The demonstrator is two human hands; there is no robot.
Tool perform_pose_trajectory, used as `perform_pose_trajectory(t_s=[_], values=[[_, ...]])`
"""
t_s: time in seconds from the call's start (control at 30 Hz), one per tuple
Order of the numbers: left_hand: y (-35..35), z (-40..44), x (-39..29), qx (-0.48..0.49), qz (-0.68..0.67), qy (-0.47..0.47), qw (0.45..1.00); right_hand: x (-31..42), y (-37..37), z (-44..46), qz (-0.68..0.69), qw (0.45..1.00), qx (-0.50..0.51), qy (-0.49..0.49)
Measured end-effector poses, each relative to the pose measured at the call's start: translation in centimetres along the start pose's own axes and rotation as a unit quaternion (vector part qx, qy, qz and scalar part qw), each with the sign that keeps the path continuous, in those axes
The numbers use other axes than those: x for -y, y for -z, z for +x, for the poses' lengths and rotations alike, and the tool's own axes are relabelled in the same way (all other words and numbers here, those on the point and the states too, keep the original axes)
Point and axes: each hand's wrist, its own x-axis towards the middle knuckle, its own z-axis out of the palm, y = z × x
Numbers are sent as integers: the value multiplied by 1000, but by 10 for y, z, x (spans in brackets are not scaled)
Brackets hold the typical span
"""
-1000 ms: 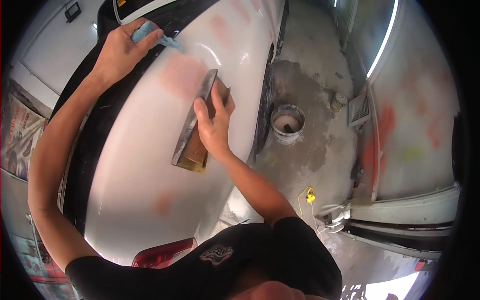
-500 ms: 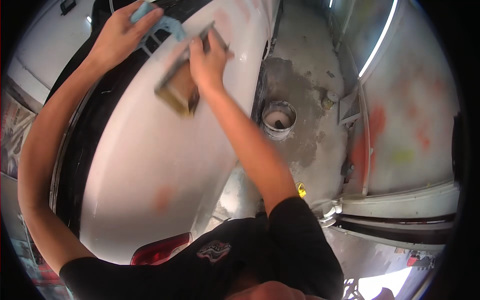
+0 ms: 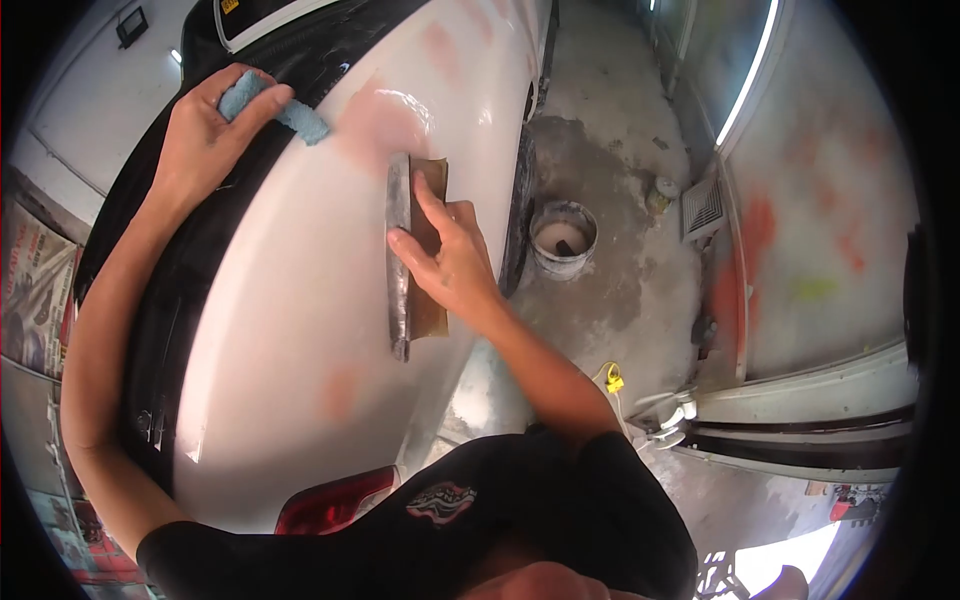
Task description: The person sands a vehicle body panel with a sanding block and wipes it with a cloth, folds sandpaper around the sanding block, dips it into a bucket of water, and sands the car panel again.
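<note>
A long sanding block [image 3: 399, 290] with brown sandpaper lies against the white car panel [image 3: 290, 270], its length running up and down in the view. My right hand [image 3: 447, 250] is closed round its middle, thumb on the left edge. My left hand [image 3: 205, 125] grips a light blue cloth [image 3: 303, 122] over the black rear part of the car, up and left of the block. The cloth's end hangs by the panel's edge. A wet-looking pinkish patch [image 3: 375, 125] shows just above the block.
A bucket [image 3: 563, 240] of cloudy liquid with a dark object in it stands on the wet floor to the right, near a small can [image 3: 662, 194]. A yellow plug [image 3: 614, 380] with a cord lies lower down. The red tail light [image 3: 335, 503] is near my body.
The block went up the panel, then came back down, and now stands more upright in the view. My left hand with the cloth has moved down and left.
</note>
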Motion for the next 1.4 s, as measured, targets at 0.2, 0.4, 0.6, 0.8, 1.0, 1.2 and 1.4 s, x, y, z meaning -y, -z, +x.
perform_pose_trajectory(t_s=[0.2,0.4,0.6,0.8,1.0,1.2,1.4], values=[[5,2,1,-2,42,37,998,54,2,81,-62,998,-6,20],[5,3,0,-27,38,53,998,23,29,193,-124,991,43,-7],[4,-1,6,-104,-34,47,993,71,22,126,-138,989,25,-41],[3,1,21,-86,-68,34,993,88,8,96,-108,994,29,-10],[3,4,22,-86,-45,44,994,80,2,118,-108,994,12,-7],[3,10,25,-78,-33,34,996,73,8,124,-125,991,-5,-44],[2,10,19,-66,-45,38,996,83,-5,76,-156,987,-2,27]])
